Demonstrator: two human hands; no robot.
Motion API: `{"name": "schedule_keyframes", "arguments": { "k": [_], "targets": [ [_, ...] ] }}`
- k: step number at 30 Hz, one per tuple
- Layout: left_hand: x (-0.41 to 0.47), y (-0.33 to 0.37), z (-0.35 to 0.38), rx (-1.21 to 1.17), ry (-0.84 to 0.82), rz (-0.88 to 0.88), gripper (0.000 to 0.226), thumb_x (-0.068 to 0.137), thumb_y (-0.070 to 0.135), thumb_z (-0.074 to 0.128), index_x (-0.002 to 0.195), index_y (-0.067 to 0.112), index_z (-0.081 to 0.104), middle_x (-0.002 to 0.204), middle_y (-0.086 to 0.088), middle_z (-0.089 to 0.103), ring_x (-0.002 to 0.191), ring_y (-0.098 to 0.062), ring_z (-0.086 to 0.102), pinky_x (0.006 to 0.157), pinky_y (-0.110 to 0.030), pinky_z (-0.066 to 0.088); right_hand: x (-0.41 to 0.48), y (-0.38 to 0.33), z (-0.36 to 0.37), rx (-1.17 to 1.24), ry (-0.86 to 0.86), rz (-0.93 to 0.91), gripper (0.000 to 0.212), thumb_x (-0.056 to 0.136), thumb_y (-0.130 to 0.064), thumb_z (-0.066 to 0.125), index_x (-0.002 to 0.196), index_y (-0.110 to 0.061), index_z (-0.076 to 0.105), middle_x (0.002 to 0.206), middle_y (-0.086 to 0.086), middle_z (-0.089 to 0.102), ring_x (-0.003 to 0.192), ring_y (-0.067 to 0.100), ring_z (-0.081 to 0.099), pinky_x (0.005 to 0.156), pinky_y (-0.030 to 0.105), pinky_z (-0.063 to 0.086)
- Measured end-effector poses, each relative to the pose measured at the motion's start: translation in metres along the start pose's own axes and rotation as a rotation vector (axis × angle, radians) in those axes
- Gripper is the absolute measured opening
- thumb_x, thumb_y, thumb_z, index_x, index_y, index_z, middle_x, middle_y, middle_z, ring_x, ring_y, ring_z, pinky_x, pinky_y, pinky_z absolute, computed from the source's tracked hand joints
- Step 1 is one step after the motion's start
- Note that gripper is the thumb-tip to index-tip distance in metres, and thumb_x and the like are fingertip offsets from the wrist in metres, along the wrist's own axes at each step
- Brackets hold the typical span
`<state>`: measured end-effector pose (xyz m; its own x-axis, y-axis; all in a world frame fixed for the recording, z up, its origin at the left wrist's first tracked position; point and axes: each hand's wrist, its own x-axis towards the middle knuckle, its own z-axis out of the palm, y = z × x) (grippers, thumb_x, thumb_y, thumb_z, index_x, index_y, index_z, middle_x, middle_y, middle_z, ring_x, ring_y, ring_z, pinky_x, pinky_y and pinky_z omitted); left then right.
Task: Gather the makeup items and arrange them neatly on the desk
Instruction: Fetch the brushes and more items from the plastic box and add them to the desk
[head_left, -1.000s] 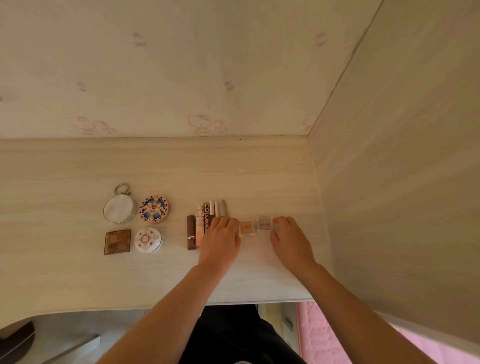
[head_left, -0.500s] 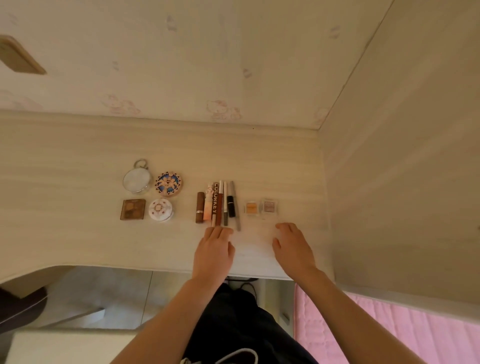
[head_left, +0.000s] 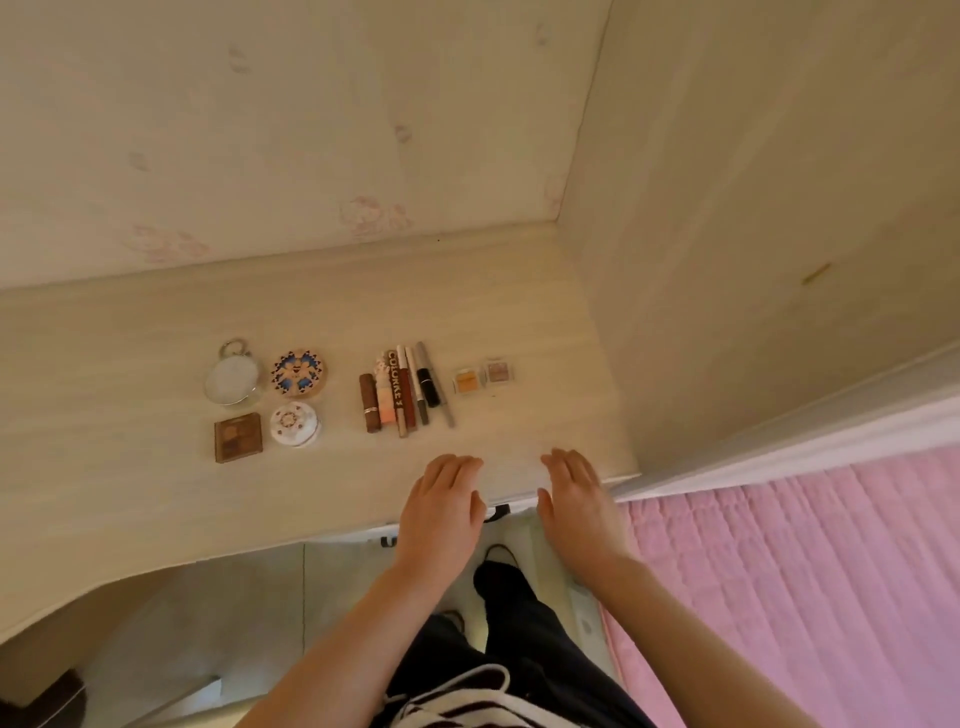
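A: hands?
B: left hand and right hand are both lying flat, palms down, fingers straight and together, holding nothing. Fingertips are sitting over the front edge of the desk; can't tell if they're touching it. Hands are near each other, not touching.
A: makeup?
B: all lying on the desk beyond the fingertips, apart from both hands. Closest is a row of sticks and tubes lying side by side, brown lipstick at the left end, black tube toward the right. Just right of the row, an orange pot and a pink pot are sitting side by side. Left of the row, four pieces are sitting in a two-by-two block: clear round case and patterned round compact at the back, brown palette and white round compact in front.
A: around it?
B: wood panel is closing off the desk's right side, pink quilt showing below it.
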<state>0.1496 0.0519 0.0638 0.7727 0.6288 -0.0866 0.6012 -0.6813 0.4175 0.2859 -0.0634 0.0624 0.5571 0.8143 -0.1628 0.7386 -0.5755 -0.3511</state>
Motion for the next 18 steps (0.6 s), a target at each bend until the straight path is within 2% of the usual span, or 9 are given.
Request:
{"name": "schedule_keyframes", "arguments": {
  "k": [3,5,8,11,15,18],
  "targets": [
    [-0.013,-0.003,-0.002,0.021,-0.056,0.117,0.042,0.092,0.018,0.056,0.134,0.013,0.052,0.135,0.0,0.054,0.132,-0.02,0.043,0.111,-0.034,0.036,-0.032,-0.01,0.01,-0.039,0.072,0.085,0.042,0.087,-0.015,0.063,0.126,-0.003,0.056,0.133,0.013,0.056,0.13,0.031,0.047,0.108,0.036,0.033],
    [-0.022,-0.006,-0.005,0.042,-0.067,0.215,0.042,0.091,0.019,0.058,0.133,0.013,0.053,0.135,-0.001,0.055,0.132,-0.02,0.045,0.112,-0.034,0.034,-0.053,-0.019,0.018,-0.031,0.122,0.155,0.043,0.089,-0.014,0.06,0.129,-0.002,0.054,0.135,0.014,0.054,0.133,0.031,0.043,0.11,0.033,0.026],
    [-0.038,-0.012,-0.008,0.055,-0.055,0.363,0.041,0.087,0.017,0.063,0.127,0.012,0.058,0.13,-0.002,0.06,0.127,-0.021,0.05,0.109,-0.035,0.036,-0.086,-0.036,0.027,0.002,0.16,0.248,0.043,0.091,-0.016,0.05,0.132,-0.002,0.05,0.139,0.014,0.05,0.137,0.029,0.038,0.113,0.04,0.034],
    [-0.054,-0.016,-0.009,0.08,-0.067,0.498,0.038,0.091,0.019,0.054,0.128,0.012,0.057,0.13,-0.002,0.059,0.128,-0.021,0.049,0.11,-0.035,0.036,-0.12,-0.051,0.034,0.083,0.189,0.349,0.049,0.09,-0.02,0.038,0.136,-0.006,0.045,0.146,0.009,0.042,0.141,0.025,0.031,0.11,0.039,0.037],
    [-0.079,-0.005,-0.007,0.097,-0.128,0.638,0.045,0.096,0.027,0.032,0.131,0.012,0.056,0.132,-0.001,0.058,0.13,-0.019,0.046,0.11,-0.036,0.038,-0.17,-0.065,0.036,0.089,0.27,0.488,0.044,0.089,-0.016,0.052,0.132,-0.007,0.048,0.139,0.006,0.048,0.135,0.025,0.039,0.106,0.04,0.041],
    [-0.096,0.01,0.001,0.106,-0.173,0.754,0.045,0.095,0.026,0.034,0.133,0.011,0.054,0.133,-0.002,0.057,0.131,-0.022,0.045,0.11,-0.037,0.037,-0.207,-0.067,0.04,0.069,0.291,0.603,0.046,0.09,-0.019,0.054,0.133,-0.006,0.048,0.138,0.008,0.049,0.133,0.026,0.041,0.107,0.041,0.04]
  ]
}}
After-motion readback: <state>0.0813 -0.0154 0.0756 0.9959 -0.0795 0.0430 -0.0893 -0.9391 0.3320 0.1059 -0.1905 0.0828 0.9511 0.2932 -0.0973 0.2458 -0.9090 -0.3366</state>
